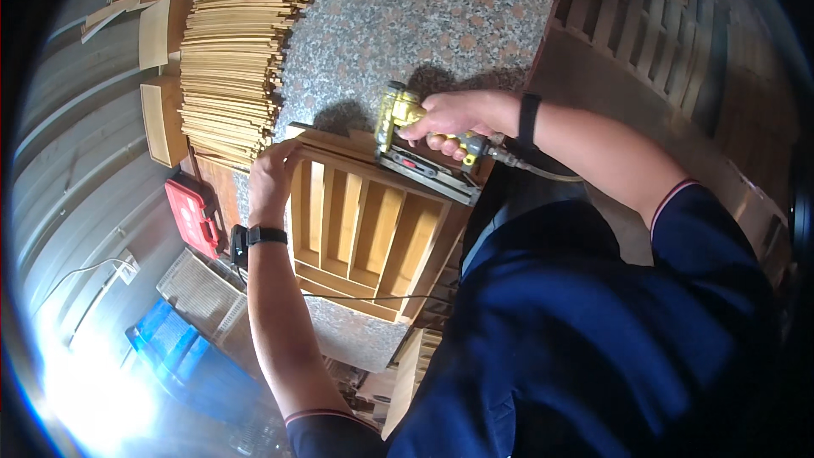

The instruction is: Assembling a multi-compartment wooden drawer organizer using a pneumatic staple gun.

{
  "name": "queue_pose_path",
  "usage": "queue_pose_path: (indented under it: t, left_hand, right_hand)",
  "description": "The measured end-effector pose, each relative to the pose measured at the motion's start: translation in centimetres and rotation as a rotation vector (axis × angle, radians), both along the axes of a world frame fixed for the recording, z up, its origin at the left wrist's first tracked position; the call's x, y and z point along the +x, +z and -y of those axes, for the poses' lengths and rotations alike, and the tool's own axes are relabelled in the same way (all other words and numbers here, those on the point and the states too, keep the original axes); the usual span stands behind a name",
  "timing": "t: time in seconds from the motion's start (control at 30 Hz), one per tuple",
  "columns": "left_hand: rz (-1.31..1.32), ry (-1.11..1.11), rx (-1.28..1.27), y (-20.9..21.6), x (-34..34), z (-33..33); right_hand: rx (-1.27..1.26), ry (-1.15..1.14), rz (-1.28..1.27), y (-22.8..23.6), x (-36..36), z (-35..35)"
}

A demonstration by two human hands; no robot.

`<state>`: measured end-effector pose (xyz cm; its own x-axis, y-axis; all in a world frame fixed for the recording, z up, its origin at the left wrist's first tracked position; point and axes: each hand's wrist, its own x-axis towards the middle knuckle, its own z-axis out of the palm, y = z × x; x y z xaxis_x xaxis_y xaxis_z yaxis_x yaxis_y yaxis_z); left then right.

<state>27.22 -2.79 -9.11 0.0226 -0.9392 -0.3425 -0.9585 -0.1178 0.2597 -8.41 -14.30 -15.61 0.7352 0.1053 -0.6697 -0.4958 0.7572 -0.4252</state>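
A wooden compartment tray (411,242), split by several thin dividers, lies on the speckled tabletop in front of me. My right hand (458,121) is wrapped round the handle of a yellow pneumatic nail gun (407,108). The gun's nose is at the tray's far side wall, and its metal magazine (428,174) extends to the right along that wall. My left hand (273,176) grips the tray's far left corner, its fingers partly hidden. From the gun's handle an air hose (543,171) runs off under my right forearm.
Thin wooden strips (237,59) are stacked in a long row at the left. Beyond them stand wooden boxes (164,123). A red plastic case (193,214) is left of my wrist, with a blue bin (170,343) nearer. The speckled table (365,42) reaches away from me; slatted pallets (632,17) lie to its right.
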Motion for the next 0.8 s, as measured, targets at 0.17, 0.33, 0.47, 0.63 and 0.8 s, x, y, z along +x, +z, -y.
queue_pose_path:
  t: [0.17, 0.33, 0.47, 0.63, 0.8]
  left_hand:
    - [0.016, 0.016, 0.019, 0.1, 0.1, -0.2]
    - [0.008, 0.015, 0.046, 0.2, -0.3, 0.5]
    - [-0.052, 0.008, -0.016, 0.2, -0.5, 0.7]
    - [0.024, 0.072, -0.09, 0.6, -0.3, -2.2]
    - [0.087, 0.496, -0.313, 3.8, -1.6, -11.7]
  right_hand:
    - [0.026, 0.034, -0.034, 0.6, -3.3, -1.0]
    - [0.024, 0.029, -0.036, 0.7, -4.8, -1.2]
    - [-0.018, 0.053, -0.042, 1.0, -4.7, -0.8]
    - [-0.044, 0.064, -0.03, 1.5, -3.9, -0.8]
    - [-0.423, -0.143, -0.107, 0.6, -4.1, 0.8]
